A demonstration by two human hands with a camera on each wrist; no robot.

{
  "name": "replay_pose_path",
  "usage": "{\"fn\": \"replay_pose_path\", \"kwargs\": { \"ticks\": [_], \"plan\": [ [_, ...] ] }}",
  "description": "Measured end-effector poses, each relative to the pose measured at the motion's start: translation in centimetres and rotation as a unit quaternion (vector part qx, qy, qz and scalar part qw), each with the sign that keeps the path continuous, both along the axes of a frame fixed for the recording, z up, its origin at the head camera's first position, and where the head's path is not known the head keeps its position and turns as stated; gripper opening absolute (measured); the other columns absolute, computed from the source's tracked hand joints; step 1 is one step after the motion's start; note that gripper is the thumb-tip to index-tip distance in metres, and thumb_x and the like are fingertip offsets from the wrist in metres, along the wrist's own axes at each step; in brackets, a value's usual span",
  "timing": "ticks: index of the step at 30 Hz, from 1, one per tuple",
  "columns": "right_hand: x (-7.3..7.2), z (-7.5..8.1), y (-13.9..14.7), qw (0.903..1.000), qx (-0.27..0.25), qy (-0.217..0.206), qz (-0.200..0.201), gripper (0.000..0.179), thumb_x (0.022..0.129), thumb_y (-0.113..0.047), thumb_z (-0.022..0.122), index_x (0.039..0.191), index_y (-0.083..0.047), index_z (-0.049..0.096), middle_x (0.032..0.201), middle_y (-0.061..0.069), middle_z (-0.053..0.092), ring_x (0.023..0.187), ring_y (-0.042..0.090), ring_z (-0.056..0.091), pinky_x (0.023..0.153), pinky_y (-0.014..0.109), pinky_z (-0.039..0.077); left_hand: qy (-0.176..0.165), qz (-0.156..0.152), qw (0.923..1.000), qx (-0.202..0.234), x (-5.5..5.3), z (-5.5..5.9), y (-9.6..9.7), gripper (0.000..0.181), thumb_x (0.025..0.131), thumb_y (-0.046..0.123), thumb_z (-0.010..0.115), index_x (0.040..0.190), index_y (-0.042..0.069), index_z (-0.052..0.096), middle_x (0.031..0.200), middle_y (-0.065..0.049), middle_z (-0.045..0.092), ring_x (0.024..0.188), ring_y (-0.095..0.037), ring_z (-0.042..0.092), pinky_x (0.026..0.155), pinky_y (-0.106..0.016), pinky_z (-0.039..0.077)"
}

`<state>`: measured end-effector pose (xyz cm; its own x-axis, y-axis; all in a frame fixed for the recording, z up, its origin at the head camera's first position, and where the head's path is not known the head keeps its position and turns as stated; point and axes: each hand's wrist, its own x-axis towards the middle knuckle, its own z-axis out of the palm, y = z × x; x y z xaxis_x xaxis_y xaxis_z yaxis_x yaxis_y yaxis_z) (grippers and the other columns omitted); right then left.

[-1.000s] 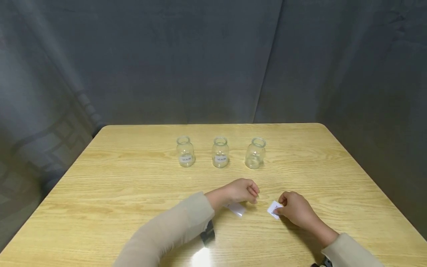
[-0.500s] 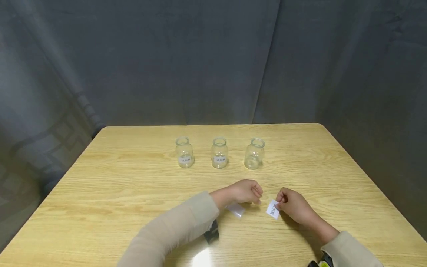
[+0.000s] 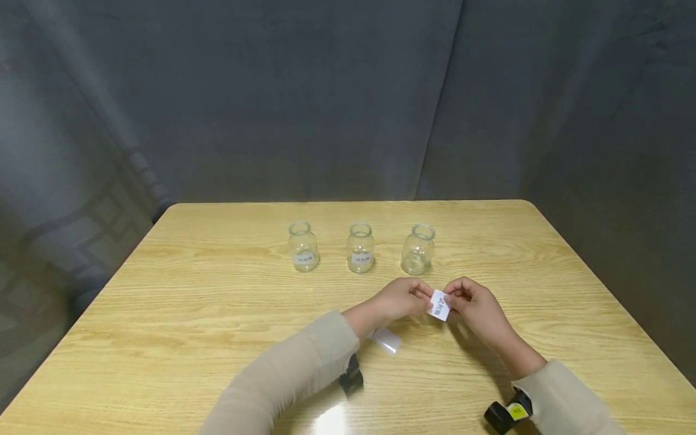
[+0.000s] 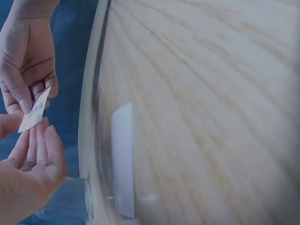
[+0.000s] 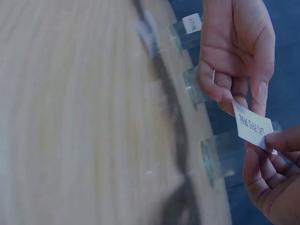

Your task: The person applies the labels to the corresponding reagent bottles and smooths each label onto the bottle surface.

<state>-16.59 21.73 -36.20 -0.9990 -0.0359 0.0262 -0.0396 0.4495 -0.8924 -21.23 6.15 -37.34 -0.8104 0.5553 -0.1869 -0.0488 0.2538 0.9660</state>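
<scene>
A small white label (image 3: 439, 306) with handwritten dark characters is held up between both hands, above the table's right-of-middle part. My right hand (image 3: 481, 314) pinches its right edge, thumb over the written face in the right wrist view. From the other side, my left hand (image 3: 399, 299) holds the opposite edge between thumb and fingers. Beyond the hands stands a clear glass jar (image 3: 417, 251) with no label showing. Left of it are a middle jar (image 3: 360, 244) and a left jar (image 3: 302, 241), each bearing a white label low on its front.
A glossy whitish sheet (image 3: 386, 340) lies on the wooden table (image 3: 217, 302) just below the left wrist. Black wrist gear (image 3: 502, 415) hangs under the right sleeve. Dark grey curtains (image 3: 304, 103) rise behind the table.
My right hand has carried the label up and to the left. My left hand has moved slightly up and right and now grasps the label too.
</scene>
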Motion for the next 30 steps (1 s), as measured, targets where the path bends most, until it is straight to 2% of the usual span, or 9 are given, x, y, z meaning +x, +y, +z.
{"fn": "replay_pose_path", "kwargs": {
  "ticks": [9,15,21,30],
  "plan": [
    [-1.0,1.0,-1.2,0.9995,-0.02,0.024,0.0,0.012,0.083,0.003,0.049,0.094,0.009,0.051,0.082,0.014,0.053,0.07,0.014,0.051,0.062,0.03,0.049,-0.015,0.05,0.9971,0.055,-0.8,0.8,-0.4,0.015,0.08,0.001,0.056,0.094,-0.001,0.056,0.08,-0.005,0.054,0.072,-0.013,0.054,0.066,-0.026,0.049],
    [-1.1,0.8,-1.7,0.9978,-0.065,0.01,0.0,0.02,0.081,0.002,0.054,0.097,0.011,0.048,0.082,0.012,0.052,0.068,0.011,0.051,0.062,0.026,0.048,-0.004,0.075,0.995,0.066,-1.0,1.1,-0.7,0.013,0.08,0.001,0.056,0.093,0.0,0.057,0.081,-0.004,0.055,0.073,-0.012,0.054,0.065,-0.023,0.049],
    [-1.2,0.4,-1.9,0.9941,-0.108,-0.006,0.005,0.019,0.08,0.001,0.056,0.091,0.012,0.045,0.079,0.007,0.051,0.068,0.008,0.051,0.064,0.027,0.048,-0.005,0.093,0.9887,0.117,-1.0,1.2,-0.8,0.012,0.08,-0.001,0.055,0.092,-0.003,0.056,0.082,-0.006,0.056,0.073,-0.013,0.055,0.068,-0.024,0.049],
    [-1.3,1.0,-2.5,0.9912,-0.129,0.028,-0.001,0.019,0.082,0.0,0.054,0.092,0.013,0.045,0.076,0.006,0.051,0.067,0.01,0.051,0.064,0.03,0.048,-0.019,0.107,0.9784,0.176,-0.8,1.4,-1.4,0.013,0.078,-0.006,0.054,0.09,-0.009,0.052,0.079,-0.009,0.058,0.069,-0.013,0.056,0.069,-0.027,0.049]
  ]
}}
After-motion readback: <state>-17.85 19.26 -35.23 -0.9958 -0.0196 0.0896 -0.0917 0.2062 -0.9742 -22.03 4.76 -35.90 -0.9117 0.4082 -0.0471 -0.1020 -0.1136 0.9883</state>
